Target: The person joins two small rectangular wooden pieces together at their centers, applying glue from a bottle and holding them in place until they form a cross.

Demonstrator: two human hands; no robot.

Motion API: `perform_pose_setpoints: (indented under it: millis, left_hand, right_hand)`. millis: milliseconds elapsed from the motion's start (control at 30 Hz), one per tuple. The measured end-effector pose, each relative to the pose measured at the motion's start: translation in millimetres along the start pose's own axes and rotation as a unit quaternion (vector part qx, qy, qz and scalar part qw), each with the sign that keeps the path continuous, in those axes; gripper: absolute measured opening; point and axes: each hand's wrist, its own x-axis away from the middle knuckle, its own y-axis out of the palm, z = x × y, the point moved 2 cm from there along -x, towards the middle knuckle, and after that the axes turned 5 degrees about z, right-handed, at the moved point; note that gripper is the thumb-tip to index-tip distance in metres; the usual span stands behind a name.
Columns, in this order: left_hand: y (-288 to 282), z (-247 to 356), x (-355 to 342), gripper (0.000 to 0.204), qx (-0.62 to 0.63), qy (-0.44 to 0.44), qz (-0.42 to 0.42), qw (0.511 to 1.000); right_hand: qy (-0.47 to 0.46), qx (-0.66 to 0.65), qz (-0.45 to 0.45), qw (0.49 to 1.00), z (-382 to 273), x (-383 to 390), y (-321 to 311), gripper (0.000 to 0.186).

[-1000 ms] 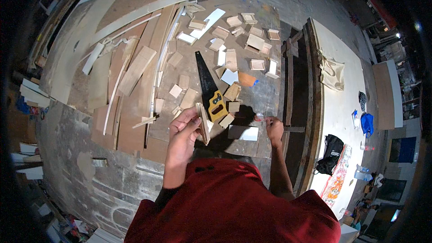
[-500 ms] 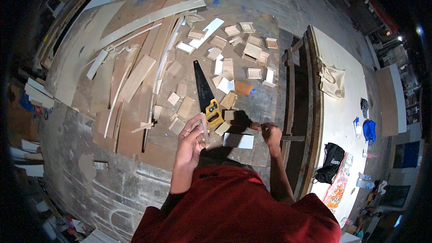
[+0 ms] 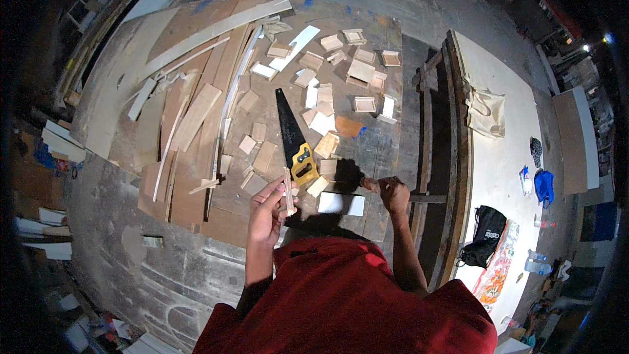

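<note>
My left hand (image 3: 265,210) is closed on a small wooden piece (image 3: 288,190), seen almost edge-on and held upright. My right hand (image 3: 394,195), held out to the right, is closed around a small reddish-brown object (image 3: 369,185); its kind is not clear. Just beyond my left hand lies a handsaw (image 3: 293,141) with a black blade and a yellow handle. Near the saw's handle are small wood blocks (image 3: 318,187) and a white rectangular board (image 3: 341,204). Farther out, several small box-like wooden pieces (image 3: 360,73) are scattered on the brown sheet.
Long planks and strips (image 3: 198,115) are piled at the left. To the right stands a raised bench (image 3: 498,157) with a pale top, bearing a cloth bag (image 3: 485,113), a black drawstring bag (image 3: 483,236) and a blue item (image 3: 544,187). A dark gap runs along its frame.
My left hand and the wooden piece have shifted slightly left, and the piece is turned a little. My right hand has barely moved. The whole view has shifted slightly.
</note>
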Motion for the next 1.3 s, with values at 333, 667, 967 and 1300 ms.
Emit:
perform_pose_setpoints:
  millis: [333, 667, 967, 1300]
  left_hand:
    - [21.5, -9.7, 2.7, 0.032, -0.024, 0.023, -0.003, 0.999]
    - [39.3, -19.9, 0.6, 0.033, -0.024, -0.002, -0.015, 1.0]
    - [25.9, -18.7, -0.6, 0.032, -0.013, 0.008, -0.02, 1.0]
    - [23.2, -10.6, 4.6, 0.028, 0.005, 0.001, -0.04, 0.999]
  right_hand:
    - [-0.035, -0.041, -0.013, 0.998, 11.3, -8.3, -7.0, 0.01]
    - [-0.061, -0.017, -0.088, 0.994, 4.8, -31.6, 3.7, 0.015]
    - [-0.061, 0.072, -0.115, 0.989, -15.4, -51.3, 10.2, 0.024]
    - [-0.024, 0.057, -0.088, 0.994, -15.4, -54.5, 1.4, 0.022]
